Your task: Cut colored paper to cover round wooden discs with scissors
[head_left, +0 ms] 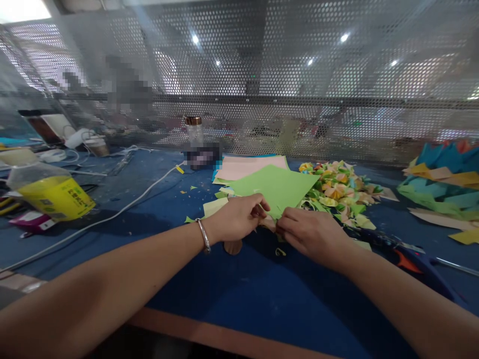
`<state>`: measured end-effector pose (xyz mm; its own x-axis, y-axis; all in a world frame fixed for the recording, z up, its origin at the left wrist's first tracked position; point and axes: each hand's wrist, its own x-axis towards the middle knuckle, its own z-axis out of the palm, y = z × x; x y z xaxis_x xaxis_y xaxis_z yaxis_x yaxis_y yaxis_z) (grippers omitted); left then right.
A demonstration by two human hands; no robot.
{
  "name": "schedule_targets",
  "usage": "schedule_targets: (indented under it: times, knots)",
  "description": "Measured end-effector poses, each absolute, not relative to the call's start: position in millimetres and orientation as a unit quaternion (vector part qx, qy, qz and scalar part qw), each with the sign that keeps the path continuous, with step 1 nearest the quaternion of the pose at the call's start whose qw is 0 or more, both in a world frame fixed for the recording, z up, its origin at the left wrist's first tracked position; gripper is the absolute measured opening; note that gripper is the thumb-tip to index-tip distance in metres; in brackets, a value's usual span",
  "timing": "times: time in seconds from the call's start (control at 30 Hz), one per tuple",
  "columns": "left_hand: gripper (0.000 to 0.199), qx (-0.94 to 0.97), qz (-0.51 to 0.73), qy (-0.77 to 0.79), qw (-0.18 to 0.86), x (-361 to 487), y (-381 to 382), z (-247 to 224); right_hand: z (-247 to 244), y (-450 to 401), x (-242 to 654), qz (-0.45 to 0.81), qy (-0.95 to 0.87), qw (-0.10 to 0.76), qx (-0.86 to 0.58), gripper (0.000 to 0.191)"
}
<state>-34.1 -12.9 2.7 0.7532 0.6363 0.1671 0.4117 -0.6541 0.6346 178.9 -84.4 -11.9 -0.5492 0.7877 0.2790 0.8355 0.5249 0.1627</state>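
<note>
A small peach paper piece point(267, 223) sits between the two hands, near the middle of the frame. The right hand point(310, 232) has its grip drawn together, thumb and fingertips closed on the right end of the piece. The left hand point(243, 215) has its fingers curled loosely inward at the other end; whether its grip pinches the paper cannot be told. A silver bracelet point(203, 235) circles the left wrist.

Just below the left hand, a brown disc point(232, 247) shows in part, and a curled scrap point(280, 252) lies on the blue worktop point(239, 294) to its right. A green sheet point(275, 187) spreads just above the hands, overlapping a stack of pink paper point(250, 167). To its right lies a heap of folded paper flowers point(339, 189), mostly peach, green and yellow.

At the right of the frame lies a dark blue glue gun point(422, 267) with an orange trigger; above it, at the right edge, stand layers of blue, orange and green paper point(441, 182).

At the left, a clear bottle point(37, 172) leans, its yellow label point(58, 198) printed with characters and a square code too blurred to read. A white cable point(123, 212) runs past it. Upper centre, a copper-capped bottle point(194, 130) stands before a perforated metal screen point(239, 65).
</note>
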Motion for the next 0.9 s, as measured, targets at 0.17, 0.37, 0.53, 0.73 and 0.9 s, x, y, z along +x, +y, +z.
schedule_targets:
  times: [0.17, 0.37, 0.53, 0.73, 0.9]
  knots:
    - [0.042, 0.881, 0.199, 0.310, 0.296, -33.5, -10.6, 2.4, -10.9, -82.3, 179.0, -0.017, -0.817, 0.300, -0.493, 0.022]
    - [0.021, 0.857, 0.273, 0.318, 0.300, -26.8, -16.2, 7.6, -4.3, -84.5, 181.5, 0.101, -0.725, 0.416, -0.540, 0.019]
    - [0.028, 0.810, 0.255, 0.323, 0.418, -27.9, -19.6, 15.0, -3.8, -88.2, 183.4, 0.100, -0.710, 0.431, -0.547, 0.020]
    - [0.014, 0.765, 0.235, 0.317, 0.509, -27.3, -22.7, 17.8, -2.0, -91.9, 179.8, 0.063, -0.738, 0.410, -0.533, 0.017]
    - [0.017, 0.740, 0.322, 0.319, 0.497, -26.6, -20.0, 17.9, -1.6, -88.2, 182.0, 0.050, -0.763, 0.369, -0.528, 0.019]
